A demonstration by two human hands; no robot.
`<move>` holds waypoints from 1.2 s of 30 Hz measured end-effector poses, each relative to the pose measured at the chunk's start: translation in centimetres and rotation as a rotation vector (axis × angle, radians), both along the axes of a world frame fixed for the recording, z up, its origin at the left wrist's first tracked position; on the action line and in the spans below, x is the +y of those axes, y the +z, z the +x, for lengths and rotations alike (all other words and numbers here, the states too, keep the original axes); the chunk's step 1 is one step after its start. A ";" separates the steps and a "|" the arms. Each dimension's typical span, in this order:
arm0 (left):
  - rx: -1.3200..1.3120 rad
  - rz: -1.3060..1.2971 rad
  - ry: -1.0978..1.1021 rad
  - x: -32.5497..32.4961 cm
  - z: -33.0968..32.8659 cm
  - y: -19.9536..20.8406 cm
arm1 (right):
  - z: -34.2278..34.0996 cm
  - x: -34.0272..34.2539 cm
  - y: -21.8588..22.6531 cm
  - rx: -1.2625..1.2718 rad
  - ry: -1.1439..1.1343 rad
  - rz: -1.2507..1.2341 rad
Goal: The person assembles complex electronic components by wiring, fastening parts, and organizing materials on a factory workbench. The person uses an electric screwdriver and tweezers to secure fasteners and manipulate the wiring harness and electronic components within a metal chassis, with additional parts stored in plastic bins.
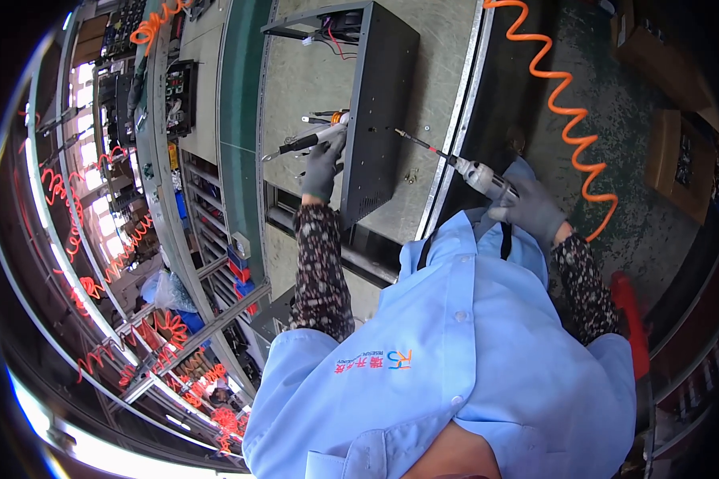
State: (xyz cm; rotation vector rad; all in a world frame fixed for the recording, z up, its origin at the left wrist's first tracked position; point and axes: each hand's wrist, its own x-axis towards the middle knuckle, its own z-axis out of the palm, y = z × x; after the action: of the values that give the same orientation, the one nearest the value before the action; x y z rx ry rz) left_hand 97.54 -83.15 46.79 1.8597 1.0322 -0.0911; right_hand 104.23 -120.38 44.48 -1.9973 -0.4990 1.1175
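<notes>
A dark grey metal case (379,120) stands on the workbench, its open side to the left. My left hand (322,169), in a grey glove, is at that open side. Its fingers are closed around a part with white-and-black sleeved leads (302,144) and orange winding (337,118); a metal lug shows at one lead's end. My right hand (529,209), also gloved, grips a silver-grey power screwdriver (481,177) with a long thin bit. The bit's tip is beside the case's outer wall; whether it touches cannot be seen.
Small screws (411,176) lie on the workbench (439,88) right of the case. An orange coiled hose (571,108) hangs at the right, above the floor. Cardboard boxes (679,164) stand far right. Left of the bench runs a green strip (241,104), with racks beyond.
</notes>
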 end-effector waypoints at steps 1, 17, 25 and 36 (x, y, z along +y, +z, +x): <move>-0.053 -0.037 -0.192 0.4 0.8 -0.7 | 0.3 0.5 0.3 0.005 -0.009 -0.004; -0.516 -0.072 -0.302 -0.9 2.6 -2.3 | 2.2 3.5 -1.6 0.084 0.059 -0.093; -0.472 -0.023 -0.254 -0.5 2.2 -2.1 | 2.4 3.9 -1.2 0.095 0.095 -0.135; -0.449 -0.040 -0.205 -1.0 2.3 -1.6 | 4.4 4.4 2.8 -0.096 0.193 -0.296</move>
State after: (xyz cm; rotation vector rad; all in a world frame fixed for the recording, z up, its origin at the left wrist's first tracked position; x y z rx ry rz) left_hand 99.83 -84.11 45.18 1.8324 0.5264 0.1780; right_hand 108.59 -116.00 47.32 -2.3060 -0.6162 1.2779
